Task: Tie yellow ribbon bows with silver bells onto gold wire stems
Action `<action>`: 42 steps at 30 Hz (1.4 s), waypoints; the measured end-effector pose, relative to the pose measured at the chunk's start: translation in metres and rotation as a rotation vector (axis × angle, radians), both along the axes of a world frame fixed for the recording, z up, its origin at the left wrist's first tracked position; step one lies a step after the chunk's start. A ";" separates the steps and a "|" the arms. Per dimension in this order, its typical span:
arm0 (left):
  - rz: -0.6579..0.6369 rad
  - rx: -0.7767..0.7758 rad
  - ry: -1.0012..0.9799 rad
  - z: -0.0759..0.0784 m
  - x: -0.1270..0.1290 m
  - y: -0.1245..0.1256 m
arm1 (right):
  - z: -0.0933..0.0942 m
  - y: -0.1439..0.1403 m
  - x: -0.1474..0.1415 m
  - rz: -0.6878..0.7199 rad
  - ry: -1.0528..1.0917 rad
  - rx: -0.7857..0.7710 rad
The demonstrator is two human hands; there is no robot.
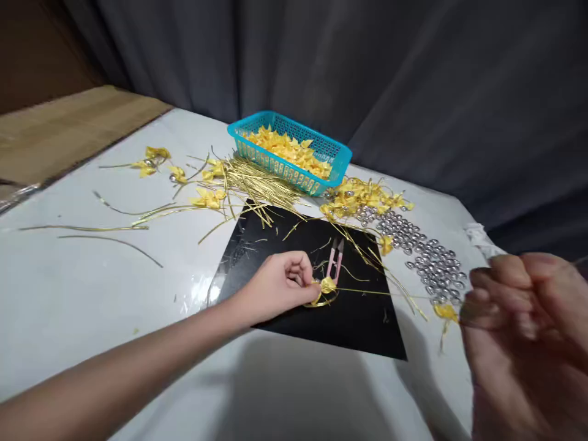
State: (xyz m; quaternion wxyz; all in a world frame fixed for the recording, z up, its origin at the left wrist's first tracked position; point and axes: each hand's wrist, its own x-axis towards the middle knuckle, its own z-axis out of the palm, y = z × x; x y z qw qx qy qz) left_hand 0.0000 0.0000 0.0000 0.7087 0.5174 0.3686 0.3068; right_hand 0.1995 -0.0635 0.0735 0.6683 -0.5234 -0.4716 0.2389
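My left hand point(282, 278) is over the black mat point(362, 334), its thumb and fingers pinching a yellow ribbon flower point(327, 285) with a loop of gold cord beneath it. From there the thin gold cord point(374, 292) runs nearly straight to the right. My right hand point(528, 312), smeared by motion, is raised close to the camera with its fingers curled round the cord's far end. Another yellow ribbon flower point(445, 312) hangs beside the right fingers, a tail dangling below. Pink-handled thread snips point(335, 263) lie on the mat just past the left fingertips.
Behind the mat stands a blue basket point(342, 166) of yellow flowers. Gold cords point(261, 184) lie heaped before it. At right are finished-looking yellow pieces point(362, 196) and many silver beads point(432, 263). Loose cords and flowers are scattered at left. A grey curtain point(390, 73) hangs behind.
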 end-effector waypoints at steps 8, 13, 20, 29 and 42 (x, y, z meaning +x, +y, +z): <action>-0.049 -0.009 -0.037 0.010 -0.004 0.004 | -0.025 0.001 -0.037 0.235 -0.527 -0.182; -0.047 -0.059 -0.082 0.010 -0.005 0.005 | -0.031 0.000 -0.041 0.274 -0.765 -0.165; -0.046 -0.113 -0.043 0.012 -0.003 0.006 | -0.031 -0.001 -0.042 0.293 -0.791 -0.169; -0.037 -0.190 -0.129 0.014 -0.003 0.004 | -0.031 -0.004 -0.043 0.420 -0.836 -0.215; -0.128 -0.183 -0.126 0.011 -0.005 0.006 | -0.042 0.000 -0.045 0.366 -0.838 -0.212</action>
